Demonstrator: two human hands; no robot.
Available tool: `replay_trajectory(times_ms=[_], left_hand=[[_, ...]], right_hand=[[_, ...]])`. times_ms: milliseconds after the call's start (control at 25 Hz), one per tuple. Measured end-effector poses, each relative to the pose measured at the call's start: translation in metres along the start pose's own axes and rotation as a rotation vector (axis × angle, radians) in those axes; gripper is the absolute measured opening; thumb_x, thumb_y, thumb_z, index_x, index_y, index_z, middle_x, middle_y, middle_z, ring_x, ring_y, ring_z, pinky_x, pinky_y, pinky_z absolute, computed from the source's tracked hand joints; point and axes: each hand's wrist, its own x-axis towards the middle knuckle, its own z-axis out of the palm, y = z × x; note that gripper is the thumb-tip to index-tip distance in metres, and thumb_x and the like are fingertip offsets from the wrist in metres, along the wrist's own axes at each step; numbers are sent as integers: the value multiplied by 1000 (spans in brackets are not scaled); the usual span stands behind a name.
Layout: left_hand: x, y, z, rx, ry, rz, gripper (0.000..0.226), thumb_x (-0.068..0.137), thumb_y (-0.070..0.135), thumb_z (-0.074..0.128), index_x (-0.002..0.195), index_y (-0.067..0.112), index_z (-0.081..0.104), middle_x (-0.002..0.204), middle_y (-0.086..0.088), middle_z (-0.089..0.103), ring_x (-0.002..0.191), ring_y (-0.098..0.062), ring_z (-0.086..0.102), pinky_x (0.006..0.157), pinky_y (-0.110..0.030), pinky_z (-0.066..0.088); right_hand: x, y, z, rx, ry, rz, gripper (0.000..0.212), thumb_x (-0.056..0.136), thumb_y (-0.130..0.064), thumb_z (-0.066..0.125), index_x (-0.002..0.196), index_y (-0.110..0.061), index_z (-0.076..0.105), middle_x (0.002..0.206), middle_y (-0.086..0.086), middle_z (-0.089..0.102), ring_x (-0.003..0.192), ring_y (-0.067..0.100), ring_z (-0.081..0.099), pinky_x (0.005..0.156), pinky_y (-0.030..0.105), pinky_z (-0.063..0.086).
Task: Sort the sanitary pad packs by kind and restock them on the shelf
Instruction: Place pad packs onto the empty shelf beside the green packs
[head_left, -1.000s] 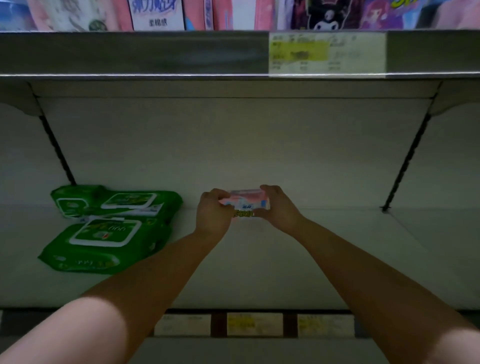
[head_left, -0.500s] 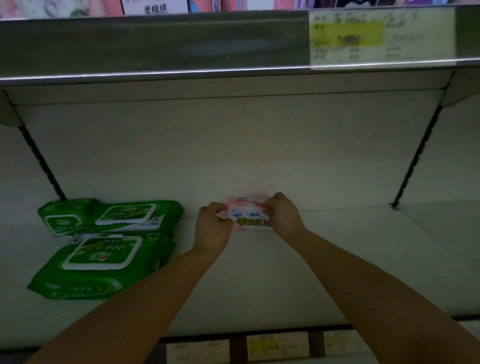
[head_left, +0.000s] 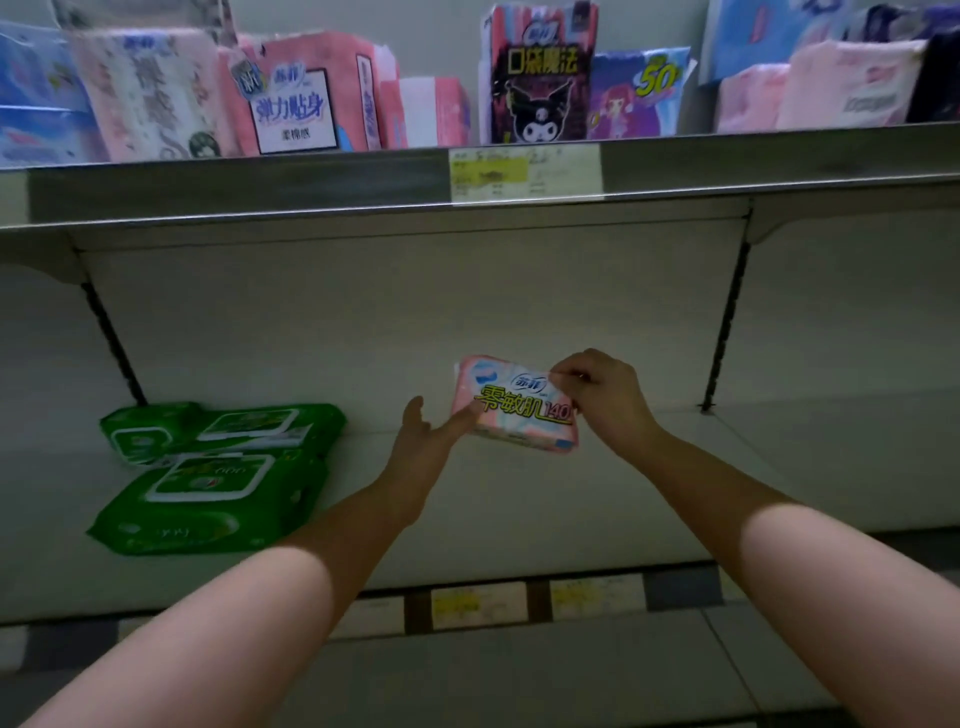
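A pink sanitary pad pack (head_left: 511, 415) with yellow-green lettering stands tilted against the back of the white shelf (head_left: 519, 509), face toward me. My right hand (head_left: 605, 397) pinches its upper right corner with curled fingers. My left hand (head_left: 423, 441) is at its lower left, fingers straight and touching the pack's left edge.
Two green wet-wipe packs (head_left: 208, 467) lie flat on the shelf at the left. Several pad packs (head_left: 311, 93) stand on the upper shelf. Price tags (head_left: 524, 171) sit on both shelf edges. A bracket (head_left: 724, 332) marks the bay's right end.
The pack went from lying low in both hands to standing upright at the shelf's back. My left hand has let go and opened. The camera tilted up, revealing the upper shelf.
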Motion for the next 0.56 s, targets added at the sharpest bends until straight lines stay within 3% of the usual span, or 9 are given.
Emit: replay_trajectory(times_ms=[80,200,280,360,440,560], left_hand=[[-24,1,10,-186,-133,-49,45,85,39,60,121,13,51,114,-9,58,99,-20,59,83,-32,49],[-58,0,22,-336,-187,0,17,88,26,58,94,12,62,85,-4,66,81,-15,62,75,-25,49],[-76,-1,25,-402,-137,24,10,87,19,59,89,11,62,79,-4,68,78,-16,62,76,-24,50],[-92,1,22,-467,-90,13,8,85,15,61,90,9,62,78,-5,69,76,-16,63,76,-24,53],[-108,4,17,-522,-91,10,9,84,13,60,90,8,63,79,-5,71,76,-16,64,80,-25,53],[-130,5,7,-541,-100,61,8,84,10,59,86,6,66,75,-4,73,71,-12,67,80,-24,54]], right_hand=[[-16,-5,-21,55,-6,-11,11,86,1,57,88,2,68,75,-5,54,71,15,52,72,27,40],[-36,-6,-43,96,-53,-13,10,86,-3,59,89,-4,68,83,2,59,76,20,57,71,31,47],[-50,-7,-55,176,-77,9,10,88,-10,60,95,-14,66,93,3,61,74,15,58,67,22,49],[-63,-10,-63,224,-131,60,16,91,-21,58,107,-22,61,99,-2,61,82,8,58,75,20,47],[-76,-17,-68,307,-218,146,25,93,-28,53,117,-23,55,97,-7,62,86,7,59,81,26,46],[-96,-28,-70,416,-324,196,35,93,-28,50,126,-18,48,100,1,64,87,17,63,81,36,50]])
